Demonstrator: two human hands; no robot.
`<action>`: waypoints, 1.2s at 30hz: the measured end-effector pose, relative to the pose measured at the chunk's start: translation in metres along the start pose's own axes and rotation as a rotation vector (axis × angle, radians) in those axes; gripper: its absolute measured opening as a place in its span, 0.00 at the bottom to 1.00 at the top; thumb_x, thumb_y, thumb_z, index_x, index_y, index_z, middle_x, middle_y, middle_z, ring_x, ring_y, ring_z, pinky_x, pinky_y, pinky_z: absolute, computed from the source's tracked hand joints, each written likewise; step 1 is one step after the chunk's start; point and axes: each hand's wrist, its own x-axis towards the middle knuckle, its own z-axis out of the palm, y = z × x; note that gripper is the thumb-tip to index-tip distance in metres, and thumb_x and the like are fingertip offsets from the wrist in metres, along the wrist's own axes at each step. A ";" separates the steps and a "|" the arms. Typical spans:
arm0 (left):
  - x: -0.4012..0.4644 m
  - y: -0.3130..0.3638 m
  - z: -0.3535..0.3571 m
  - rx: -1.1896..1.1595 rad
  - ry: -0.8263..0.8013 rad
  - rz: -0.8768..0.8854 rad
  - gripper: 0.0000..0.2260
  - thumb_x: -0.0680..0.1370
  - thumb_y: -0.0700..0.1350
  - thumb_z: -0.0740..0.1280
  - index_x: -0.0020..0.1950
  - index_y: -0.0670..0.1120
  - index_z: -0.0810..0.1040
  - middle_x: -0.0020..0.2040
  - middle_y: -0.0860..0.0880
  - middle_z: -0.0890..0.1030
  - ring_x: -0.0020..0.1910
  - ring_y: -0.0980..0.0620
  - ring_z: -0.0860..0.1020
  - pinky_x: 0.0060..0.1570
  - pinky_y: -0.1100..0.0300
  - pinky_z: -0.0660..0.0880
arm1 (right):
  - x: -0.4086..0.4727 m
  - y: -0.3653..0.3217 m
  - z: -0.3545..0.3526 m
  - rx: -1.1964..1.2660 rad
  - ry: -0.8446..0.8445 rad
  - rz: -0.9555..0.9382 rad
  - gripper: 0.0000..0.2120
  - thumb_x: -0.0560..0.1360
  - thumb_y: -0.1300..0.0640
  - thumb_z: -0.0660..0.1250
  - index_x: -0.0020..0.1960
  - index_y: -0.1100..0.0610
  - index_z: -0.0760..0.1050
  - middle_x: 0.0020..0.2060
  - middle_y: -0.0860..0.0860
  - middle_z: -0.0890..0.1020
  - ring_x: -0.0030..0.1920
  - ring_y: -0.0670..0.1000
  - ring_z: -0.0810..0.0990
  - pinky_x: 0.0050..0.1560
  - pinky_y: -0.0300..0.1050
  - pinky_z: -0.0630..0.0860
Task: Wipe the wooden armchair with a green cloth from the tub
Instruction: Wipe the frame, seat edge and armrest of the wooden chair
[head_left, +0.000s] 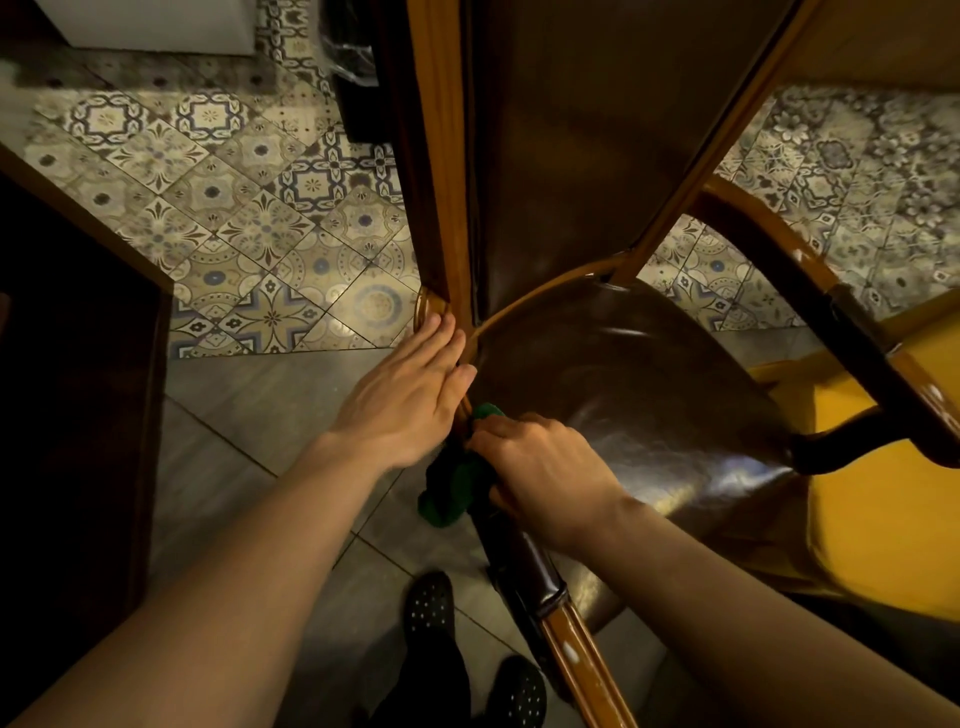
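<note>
While the camera is looking straight down, these things are showing from left to right:

Dark cabinet (72, 395): sitting at the left edge, flat-faced and nearly black, with a thin wooden edge.
Patterned tiles (249, 208): lying in a diagonal grid of blue and beige floral squares, giving way to plain grey slabs nearer the feet.
Left hand (410, 395): lying flat and spread, fingers straight, pressing on the glossy wooden frame where back and seat are meeting; it is gripping nothing.
Green cloth (452, 491): hanging soft and crumpled beside the seat's near-left edge, bunched under the right hand, with a small tuft poking up by the fingers.
Black shoes (431, 608): standing on the grey slabs, perforated with small holes.
Right hand (540, 478): curling closed around the cloth, pressing it against the rail.
Wooden armchair (649, 384): filling the centre, with rounded, shiny dark leather seat and back, and curved varnished amber rails.
Yellow cushion (883, 509): lying smooth at the right.
</note>
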 end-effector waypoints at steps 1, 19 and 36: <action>-0.001 0.001 -0.001 0.003 -0.005 0.002 0.31 0.81 0.59 0.37 0.80 0.45 0.52 0.81 0.50 0.48 0.78 0.59 0.41 0.74 0.62 0.37 | 0.001 -0.001 -0.004 -0.013 -0.021 -0.007 0.16 0.78 0.55 0.66 0.66 0.53 0.72 0.60 0.51 0.77 0.54 0.56 0.77 0.52 0.52 0.79; -0.056 0.042 0.026 -0.068 0.173 0.057 0.23 0.85 0.53 0.47 0.78 0.48 0.62 0.79 0.51 0.62 0.78 0.58 0.52 0.77 0.53 0.53 | -0.123 0.002 -0.002 0.272 0.006 0.138 0.21 0.74 0.50 0.64 0.65 0.38 0.68 0.56 0.38 0.74 0.54 0.43 0.75 0.52 0.46 0.76; -0.119 0.110 0.108 0.142 0.017 0.212 0.27 0.83 0.55 0.41 0.79 0.46 0.57 0.81 0.49 0.54 0.79 0.56 0.43 0.77 0.53 0.44 | -0.185 -0.040 0.105 -0.013 0.064 0.167 0.33 0.79 0.62 0.61 0.81 0.56 0.51 0.80 0.55 0.58 0.73 0.66 0.62 0.67 0.61 0.69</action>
